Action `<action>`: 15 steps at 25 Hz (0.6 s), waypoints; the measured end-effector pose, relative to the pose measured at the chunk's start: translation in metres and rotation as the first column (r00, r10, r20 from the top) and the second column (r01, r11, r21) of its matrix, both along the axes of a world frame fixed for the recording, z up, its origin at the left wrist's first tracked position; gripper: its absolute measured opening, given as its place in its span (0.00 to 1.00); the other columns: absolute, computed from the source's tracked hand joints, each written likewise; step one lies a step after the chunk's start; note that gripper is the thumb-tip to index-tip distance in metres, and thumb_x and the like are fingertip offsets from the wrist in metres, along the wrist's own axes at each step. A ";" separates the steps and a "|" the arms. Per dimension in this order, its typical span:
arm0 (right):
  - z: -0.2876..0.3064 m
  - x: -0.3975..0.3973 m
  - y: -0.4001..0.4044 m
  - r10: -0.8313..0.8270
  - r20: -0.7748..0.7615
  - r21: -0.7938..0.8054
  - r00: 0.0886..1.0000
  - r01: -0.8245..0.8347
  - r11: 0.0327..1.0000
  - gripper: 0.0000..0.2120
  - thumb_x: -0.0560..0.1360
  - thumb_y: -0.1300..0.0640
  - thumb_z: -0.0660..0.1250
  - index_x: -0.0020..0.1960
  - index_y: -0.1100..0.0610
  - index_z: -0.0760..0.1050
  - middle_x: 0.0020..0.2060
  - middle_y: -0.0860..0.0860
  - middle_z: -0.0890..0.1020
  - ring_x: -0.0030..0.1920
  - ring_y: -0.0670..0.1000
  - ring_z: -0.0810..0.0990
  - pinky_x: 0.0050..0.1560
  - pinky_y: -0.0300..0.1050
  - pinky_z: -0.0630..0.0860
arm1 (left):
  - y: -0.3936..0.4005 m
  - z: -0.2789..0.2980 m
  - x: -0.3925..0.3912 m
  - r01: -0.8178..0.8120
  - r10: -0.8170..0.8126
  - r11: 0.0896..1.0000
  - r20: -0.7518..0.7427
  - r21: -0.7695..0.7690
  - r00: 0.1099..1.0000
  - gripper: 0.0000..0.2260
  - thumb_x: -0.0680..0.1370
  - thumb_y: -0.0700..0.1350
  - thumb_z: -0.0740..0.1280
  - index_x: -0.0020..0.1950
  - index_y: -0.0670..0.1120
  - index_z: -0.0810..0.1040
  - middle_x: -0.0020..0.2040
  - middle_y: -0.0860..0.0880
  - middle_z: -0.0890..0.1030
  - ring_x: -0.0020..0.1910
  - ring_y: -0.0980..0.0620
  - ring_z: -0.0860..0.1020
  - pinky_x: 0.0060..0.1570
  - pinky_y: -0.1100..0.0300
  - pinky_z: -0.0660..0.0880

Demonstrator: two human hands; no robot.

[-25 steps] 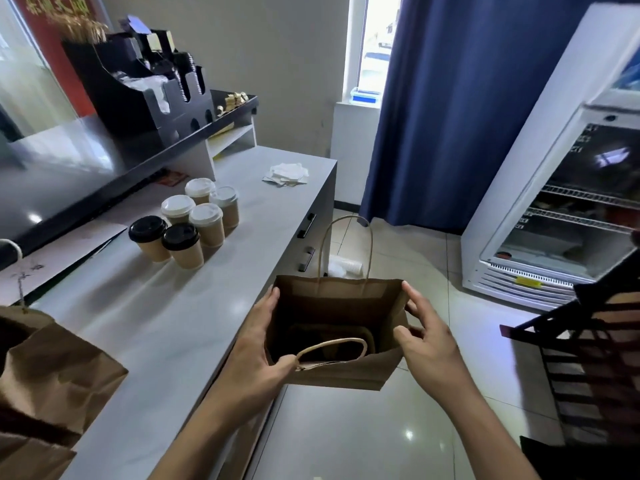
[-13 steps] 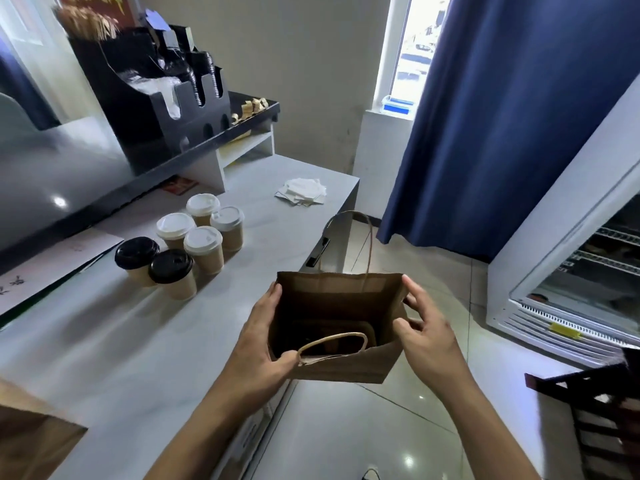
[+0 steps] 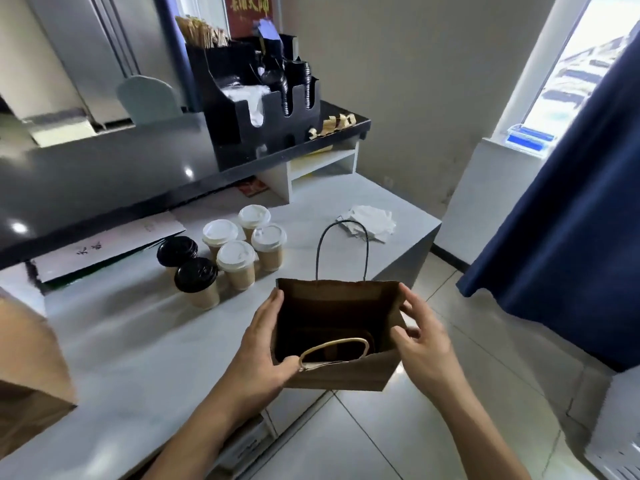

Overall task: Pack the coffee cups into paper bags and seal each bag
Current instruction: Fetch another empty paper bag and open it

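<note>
two hands spread a brown paper bag (image 3: pixel 337 341) open at the counter's (image 3: pixel 138 341) edge: left hand (image 3: pixel 263 348) pinching its near rim, right hand (image 3: pixel 420 341) fingers loosely bracing the side wall, apparently readying it for six lidded coffee cups (image 3: pixel 225 258) standing nearby.

A coffee shop: service counter (image 3: pixel 138 341), 6 lidded takeaway cups (image 3: pixel 239 261), black condiment organizer (image 3: pixel 256 109).
</note>
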State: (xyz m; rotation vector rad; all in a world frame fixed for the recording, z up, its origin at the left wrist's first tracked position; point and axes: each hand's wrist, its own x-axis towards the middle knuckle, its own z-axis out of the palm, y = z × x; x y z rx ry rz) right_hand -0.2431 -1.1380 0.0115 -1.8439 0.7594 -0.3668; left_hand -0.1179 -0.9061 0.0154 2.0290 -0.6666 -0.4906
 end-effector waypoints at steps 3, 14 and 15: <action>0.002 0.032 -0.024 0.109 -0.019 -0.007 0.994 -0.109 0.994 0.32 0.82 0.59 0.63 0.73 0.25 0.61 0.62 0.34 0.73 0.57 0.40 0.78 0.53 0.46 0.79 | -0.012 0.001 0.006 -0.116 0.116 0.993 -0.016 0.009 0.993 0.44 0.77 0.37 0.72 0.82 0.62 0.50 0.81 0.68 0.49 0.77 0.72 0.47 0.80 0.51 0.55; -0.003 0.150 -0.047 0.422 -0.096 -0.041 0.902 -0.427 0.903 0.31 0.82 0.59 0.62 0.75 0.29 0.60 0.66 0.36 0.72 0.52 0.36 0.78 0.45 0.39 0.80 | -0.016 -0.012 0.047 -0.369 0.368 0.929 -0.023 -0.017 0.929 0.46 0.75 0.38 0.75 0.83 0.56 0.49 0.82 0.61 0.48 0.80 0.65 0.49 0.68 0.81 0.52; -0.002 0.162 -0.047 0.437 -0.101 -0.048 0.894 -0.444 0.895 0.31 0.82 0.60 0.62 0.76 0.30 0.60 0.66 0.37 0.72 0.52 0.36 0.78 0.48 0.43 0.80 | -0.015 -0.012 0.054 -0.384 0.384 0.923 -0.022 -0.014 0.923 0.46 0.75 0.38 0.75 0.83 0.56 0.49 0.82 0.61 0.48 0.80 0.65 0.50 0.68 0.81 0.52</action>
